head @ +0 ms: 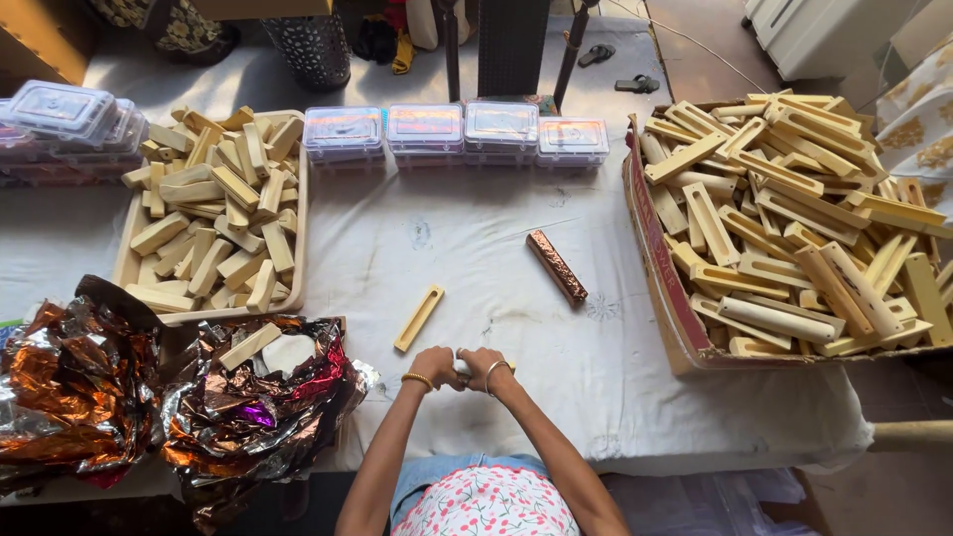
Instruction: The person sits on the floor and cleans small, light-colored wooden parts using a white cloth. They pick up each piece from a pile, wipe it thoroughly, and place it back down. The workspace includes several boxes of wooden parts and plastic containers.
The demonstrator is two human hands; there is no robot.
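My left hand (437,364) and my right hand (483,365) meet near the table's front edge, both closed around a small pale piece (462,366) that is mostly hidden between them. A pale yellow slotted mould (419,319) lies just beyond my left hand on the white cloth (467,248). Further right lies a bar wrapped in copper foil (556,266), apart from both hands.
A tray (127,260) of pale bars stands at the left. A cardboard box (655,268) heaped with empty moulds fills the right. Clear plastic boxes (457,132) line the back edge. Crumpled foil sheets (238,407) lie at the front left.
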